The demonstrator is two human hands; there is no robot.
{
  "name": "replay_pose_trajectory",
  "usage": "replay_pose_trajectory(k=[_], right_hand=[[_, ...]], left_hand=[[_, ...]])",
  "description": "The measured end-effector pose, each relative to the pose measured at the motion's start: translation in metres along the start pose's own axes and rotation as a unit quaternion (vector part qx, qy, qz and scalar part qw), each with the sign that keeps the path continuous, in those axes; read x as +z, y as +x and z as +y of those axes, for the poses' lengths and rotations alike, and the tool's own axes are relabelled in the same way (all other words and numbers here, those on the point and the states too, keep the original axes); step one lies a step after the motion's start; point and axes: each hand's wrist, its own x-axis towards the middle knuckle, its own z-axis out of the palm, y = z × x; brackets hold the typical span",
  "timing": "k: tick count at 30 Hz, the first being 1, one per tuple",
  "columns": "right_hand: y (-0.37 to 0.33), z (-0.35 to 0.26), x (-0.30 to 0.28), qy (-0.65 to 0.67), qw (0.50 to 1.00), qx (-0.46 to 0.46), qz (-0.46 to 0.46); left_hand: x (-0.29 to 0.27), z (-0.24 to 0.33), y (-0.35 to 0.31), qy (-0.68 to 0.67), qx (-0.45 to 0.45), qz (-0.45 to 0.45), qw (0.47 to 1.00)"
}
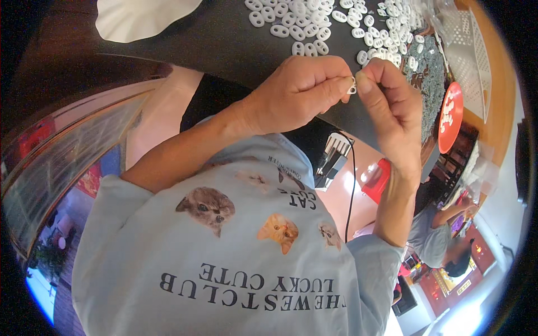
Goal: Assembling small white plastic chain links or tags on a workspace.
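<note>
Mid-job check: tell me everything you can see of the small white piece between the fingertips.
The small white piece looks like hard plastic, with dark openings showing in its face. Only a little of it is visible; fingers appear to cover the rest, so its full outline and exact tilt can't be told. It is held up between the two hands, at the thumb and fingertips of the left hand. The right hand has its thumb tip close beside it; contact there is unclear.

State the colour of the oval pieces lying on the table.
The oval pieces are white, best seen in the head view.
</note>
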Motion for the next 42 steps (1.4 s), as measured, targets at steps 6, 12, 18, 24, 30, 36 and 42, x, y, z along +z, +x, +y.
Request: replay_pose_trajectory(k=[6,12,18,24,30,36,42], right_hand=[[-0.006,0.000,0.012,-0.019,0.998,-0.022,0.050],[-0.011,-0.002,0.016,-0.032,0.998,-0.004,0.061],[-0.012,-0.007,0.005,0.031,0.997,0.065,0.008],[-0.012,-0.008,0.003,0.053,0.996,0.067,0.009],[-0.011,0.000,0.009,-0.004,1.000,0.017,0.002],[-0.011,-0.011,0.005,-0.012,0.996,0.092,0.000],[0.030,0.025,-0.033,-0.228,0.969,-0.094,0.032]], left_hand=[[0.000,0.000,-0.003,0.028,0.022,0.030,0.999],[-0.003,0.001,-0.003,0.030,0.027,0.013,0.999],[-0.004,0.001,-0.003,0.034,0.020,-0.018,0.999],[-0.004,0.006,-0.004,0.000,0.006,-0.018,1.000],[-0.004,0.009,-0.005,-0.021,-0.012,-0.015,1.000],[-0.006,-0.001,-0.004,0.006,0.000,-0.019,1.000],[-0.004,0.005,-0.001,0.010,-0.001,-0.026,1.000]])
